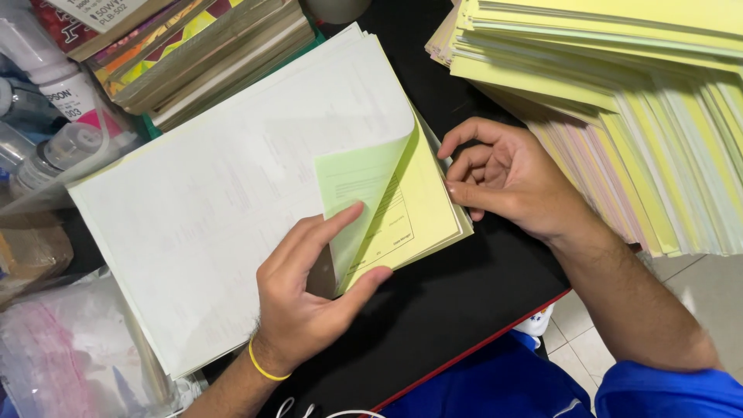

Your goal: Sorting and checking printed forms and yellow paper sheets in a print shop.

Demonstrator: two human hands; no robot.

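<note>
A stack of paper forms [224, 209] lies on a black table [441, 310], white sheet on top. My left hand [313, 294] pinches the lower right corner of the top sheets, folding back the white and a green sheet [364, 186] to bare a yellow sheet [422, 209] under them. A yellow band circles that wrist. My right hand [507, 178] rests at the stack's right edge, fingers curled, thumb and fingertips touching the sheet edges.
A big fanned pile of yellow, green and pink sheets [642, 116] fills the upper right. Books [201, 54] are stacked at the top left, with ink bottles [54, 85] beside them. Plastic bags [70, 348] lie at the lower left. The table's red edge [480, 348] runs near my blue clothing.
</note>
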